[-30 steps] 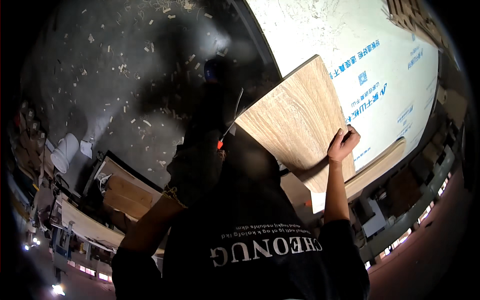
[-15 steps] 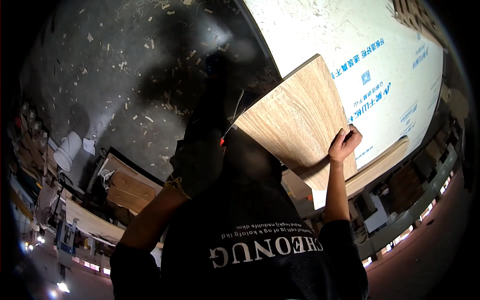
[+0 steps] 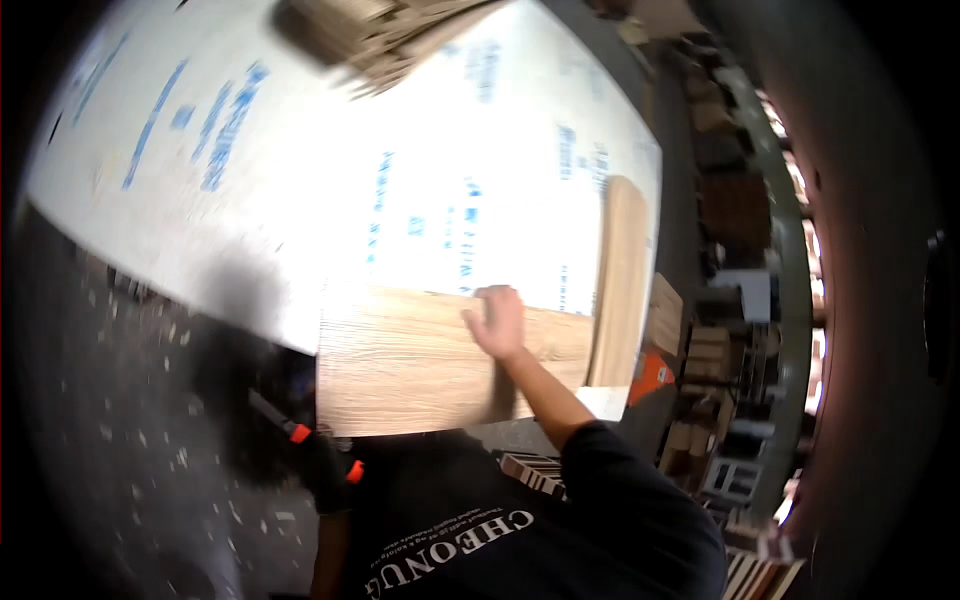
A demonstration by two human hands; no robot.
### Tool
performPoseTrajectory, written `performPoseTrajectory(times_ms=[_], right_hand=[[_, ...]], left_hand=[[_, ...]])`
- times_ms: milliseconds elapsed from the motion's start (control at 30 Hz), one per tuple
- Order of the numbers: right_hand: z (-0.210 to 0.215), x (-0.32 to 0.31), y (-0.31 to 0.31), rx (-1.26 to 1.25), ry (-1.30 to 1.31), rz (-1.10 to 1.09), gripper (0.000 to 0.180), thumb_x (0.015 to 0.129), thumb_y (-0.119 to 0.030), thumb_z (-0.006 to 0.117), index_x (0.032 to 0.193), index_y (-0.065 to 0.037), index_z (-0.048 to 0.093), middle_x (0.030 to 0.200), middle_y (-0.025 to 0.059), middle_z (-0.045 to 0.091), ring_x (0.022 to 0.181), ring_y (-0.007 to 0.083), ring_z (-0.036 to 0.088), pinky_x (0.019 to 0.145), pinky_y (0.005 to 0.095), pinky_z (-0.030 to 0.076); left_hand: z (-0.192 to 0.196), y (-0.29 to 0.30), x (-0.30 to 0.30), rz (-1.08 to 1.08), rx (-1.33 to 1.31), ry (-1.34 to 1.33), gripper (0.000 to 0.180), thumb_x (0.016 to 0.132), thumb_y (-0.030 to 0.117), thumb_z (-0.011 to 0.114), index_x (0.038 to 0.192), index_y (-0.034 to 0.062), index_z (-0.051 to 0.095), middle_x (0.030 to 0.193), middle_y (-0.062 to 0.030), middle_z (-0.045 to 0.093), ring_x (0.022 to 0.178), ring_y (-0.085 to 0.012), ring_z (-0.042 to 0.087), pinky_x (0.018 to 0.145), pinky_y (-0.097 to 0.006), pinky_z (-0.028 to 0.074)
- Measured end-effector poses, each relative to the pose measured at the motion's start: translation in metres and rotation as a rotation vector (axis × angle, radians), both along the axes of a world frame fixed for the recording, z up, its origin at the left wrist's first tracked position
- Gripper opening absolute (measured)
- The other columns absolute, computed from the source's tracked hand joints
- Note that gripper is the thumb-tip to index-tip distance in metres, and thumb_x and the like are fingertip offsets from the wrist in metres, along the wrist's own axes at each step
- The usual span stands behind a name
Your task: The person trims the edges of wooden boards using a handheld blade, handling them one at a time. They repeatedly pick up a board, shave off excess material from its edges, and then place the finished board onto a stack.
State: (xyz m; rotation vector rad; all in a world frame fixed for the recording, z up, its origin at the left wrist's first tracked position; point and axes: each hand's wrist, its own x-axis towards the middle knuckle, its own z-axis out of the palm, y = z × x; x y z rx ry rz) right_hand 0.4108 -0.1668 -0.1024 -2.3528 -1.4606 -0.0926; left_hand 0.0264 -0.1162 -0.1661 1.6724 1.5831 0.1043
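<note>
Our right hand [image 3: 497, 320] flat, fingers spread on wood-grain plank [image 3: 420, 360], left hand state undeterminable in dark blur, white printed sheet [image 3: 400, 180] behind

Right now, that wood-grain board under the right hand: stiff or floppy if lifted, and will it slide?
Probably stiff: the wood-grain board keeps straight edges and lies flat under the right hand. Likely light for its size, since it looks thin. It may slide easily, as the white printed sheet below looks smooth.
</note>
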Motion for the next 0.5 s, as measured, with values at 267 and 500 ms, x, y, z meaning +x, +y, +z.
performPoseTrajectory(times_ms=[267,500], right_hand=[[0.001,0.019,0.048,0.043,0.177,-0.081,0.07,0.07,-0.048,0.077,0.121,-0.005,0.056,0.115,0.0169,0.059,0.107,0.036,0.054,0.093,0.0455,0.042],[0.005,0.043,0.008,0.028,0.125,0.16,0.073,0.067,-0.052,0.079,0.127,-0.016,0.058,0.121,0.0116,0.057,0.107,0.0327,0.054,0.09,0.0442,0.045]], left_hand=[[0.082,0.172,0.074,0.649,-0.035,-1.111,0.016,0.096,0.019,0.055,0.082,0.0122,0.056,0.074,0.0024,0.053,0.064,-0.0119,0.049,0.058,-0.03,0.044],[0.12,0.039,0.04,0.567,0.13,-0.557,0.026,0.094,0.039,0.059,0.099,0.0148,0.065,0.078,0.0011,0.059,0.066,-0.0081,0.052,0.061,-0.025,0.043]])
